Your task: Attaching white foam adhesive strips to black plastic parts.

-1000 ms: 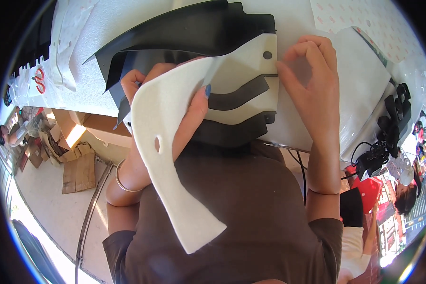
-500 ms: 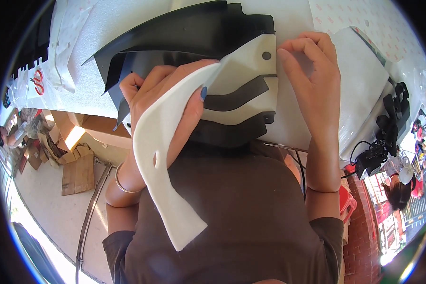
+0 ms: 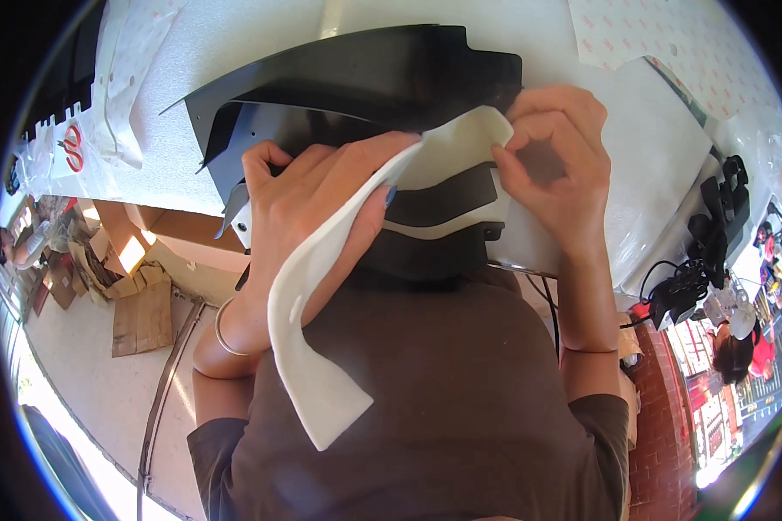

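A long, curved white felt-like strip [image 3: 308,269] with a hole in it bends over a black moulded plastic panel [image 3: 391,74]. My left hand [image 3: 321,187] is closed on the strip's middle, thumb on the near side, and the free tail hangs toward my chest. At the strip's far right end, my right hand [image 3: 565,156] pinches the edge between thumb and fingers. That end is curled up off the panel. Below it, a second pale strip and a dark curved band of the panel [image 3: 452,201] show. My left hand hides part of the panel.
White foam sheeting covers the table [image 3: 161,174]. Printed backing sheets [image 3: 660,30] lie at the far right, and black cables with an adapter [image 3: 678,295] at the right edge. Red-handled scissors [image 3: 71,148] are at left. Cardboard boxes [image 3: 143,313] stand on the floor.
My right hand has come in and taken hold of the strip's right end, which now curls up. The panel has shifted slightly right and nearer. My left hand keeps its hold.
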